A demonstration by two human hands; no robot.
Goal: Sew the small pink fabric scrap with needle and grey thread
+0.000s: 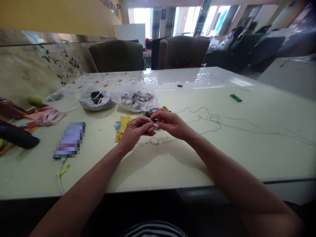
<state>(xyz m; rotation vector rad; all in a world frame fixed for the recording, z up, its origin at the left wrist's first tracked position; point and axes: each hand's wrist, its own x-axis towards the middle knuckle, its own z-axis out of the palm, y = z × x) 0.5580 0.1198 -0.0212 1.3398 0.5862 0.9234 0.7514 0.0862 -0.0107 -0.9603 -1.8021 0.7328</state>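
My left hand [135, 131] and my right hand [170, 122] meet above the white table [172, 158], fingertips pinched together on a small dark item that I cannot make out. A thin grey thread [217, 121] runs from under my hands across the table to the right, with a small loop [154, 141] just below my fingers. Yellow and blue packets [121, 127] lie right behind my left hand. Two open plastic bags sit further back: one with dark pieces [96, 98], one with whitish pieces [135, 97].
A phone [69, 139] with a white cable [60, 177] lies at the left, near pink cloth [48, 117] and a dark object [18, 136]. A green lighter [236, 97] rests at the far right. Armchairs [182, 51] stand behind the table.
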